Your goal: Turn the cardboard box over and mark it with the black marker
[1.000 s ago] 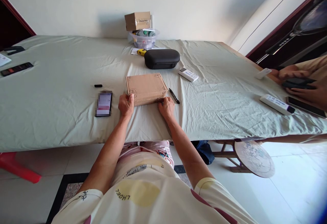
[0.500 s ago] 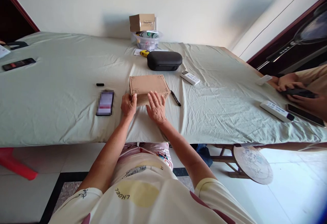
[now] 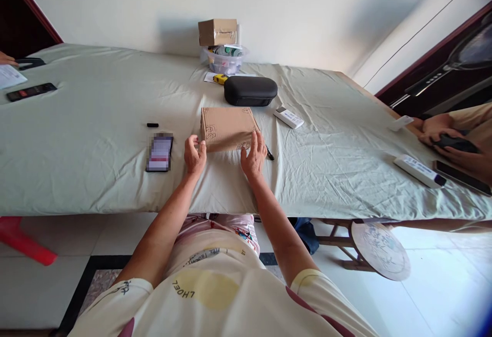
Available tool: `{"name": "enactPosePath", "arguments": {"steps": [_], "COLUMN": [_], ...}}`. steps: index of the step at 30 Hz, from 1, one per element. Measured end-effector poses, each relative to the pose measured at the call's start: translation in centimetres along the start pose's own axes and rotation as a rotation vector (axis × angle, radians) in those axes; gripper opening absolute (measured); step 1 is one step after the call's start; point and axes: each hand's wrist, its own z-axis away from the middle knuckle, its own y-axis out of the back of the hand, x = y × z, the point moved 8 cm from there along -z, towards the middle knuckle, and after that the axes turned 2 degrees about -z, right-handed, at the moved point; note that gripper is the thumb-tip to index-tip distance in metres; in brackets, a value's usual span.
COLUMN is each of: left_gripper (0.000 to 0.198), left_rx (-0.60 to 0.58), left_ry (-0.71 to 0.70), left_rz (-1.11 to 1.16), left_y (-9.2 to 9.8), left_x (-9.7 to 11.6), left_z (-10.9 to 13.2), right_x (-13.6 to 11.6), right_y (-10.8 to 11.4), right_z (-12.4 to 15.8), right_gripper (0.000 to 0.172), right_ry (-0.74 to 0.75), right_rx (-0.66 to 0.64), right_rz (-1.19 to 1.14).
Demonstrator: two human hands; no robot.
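Observation:
A small brown cardboard box point(image 3: 227, 123) with dark line drawings at its corners is on the cloth in front of me, its lid closed. My left hand point(image 3: 195, 155) is at the front left corner, thumb and curled fingers against the edge. At the front right corner, my right hand point(image 3: 254, 155) has its fingers over the edge and its thumb toward the front. The box sits between the two hands. A black pen point(image 3: 270, 153) lies just right of the box, partly hidden by my right hand.
Beyond the box are a black case point(image 3: 250, 90), a yellow item point(image 3: 220, 79) and a plastic tub point(image 3: 226, 62) with another carton point(image 3: 217, 32) on top. A phone point(image 3: 159, 153) and pen cap point(image 3: 152, 125) lie left. White-labelled packs point(image 3: 289, 118) and a co-worker's hands point(image 3: 453, 140) are right.
My right hand has slid right from the middle of the front edge to the corner. More of the box's top and less of its front face shows. My left hand remains at its corner.

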Motion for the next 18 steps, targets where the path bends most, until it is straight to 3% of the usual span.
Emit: {"name": "enactPosePath", "arguments": {"steps": [4,9,13,18], "left_gripper": [0.061,0.055,0.049,0.049], "left_rx": [-0.106,-0.238,-0.230,-0.239], "left_ry": [-0.187,-0.316,-0.416,-0.453], "left_rz": [0.030,0.005,-0.024,-0.050], "left_y": [-1.0,-1.9,-1.9,-2.4], "left_x": [1.7,2.9,4.1,5.3], "left_z": [0.4,1.0,1.6,2.5], "right_x": [2.0,2.5,0.4,-4.5], "right_y": [-0.4,-0.8,-0.7,-1.1], "right_z": [-0.3,-0.5,-0.4,1.0], "right_gripper": [0.068,0.068,0.066,0.061], "right_ry": [-0.027,-0.038,0.022,0.236], "right_rx": [0.052,0.061,0.012,-0.151], "right_rz": [-0.079,-0.078,-0.041,-0.017]}}
